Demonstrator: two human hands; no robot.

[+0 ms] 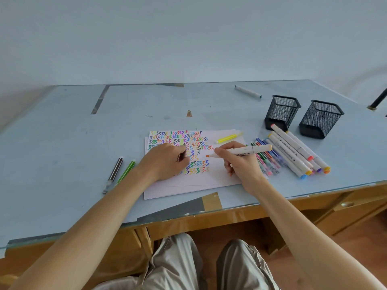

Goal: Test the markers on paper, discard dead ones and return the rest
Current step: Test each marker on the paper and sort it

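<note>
Right hand (238, 162) pinching a white orange-tipped marker (240, 152), nib hovering just off the paper (209, 181). Left hand (167, 162) curled on the sheet at nine o'clock, pinning it; impossible to tell whether something sits inside those fingers. Better to touch down lightly on bare white below the zigzags (178, 141). Sorted markers (293, 155) at three o'clock of the sheet. Farther, at one o'clock, two mesh pen cups (281, 111) standing empty on the worktop (62, 132).

l hand (167, 162) curled, knuckles up; r hand (236, 162) pinching.
</note>
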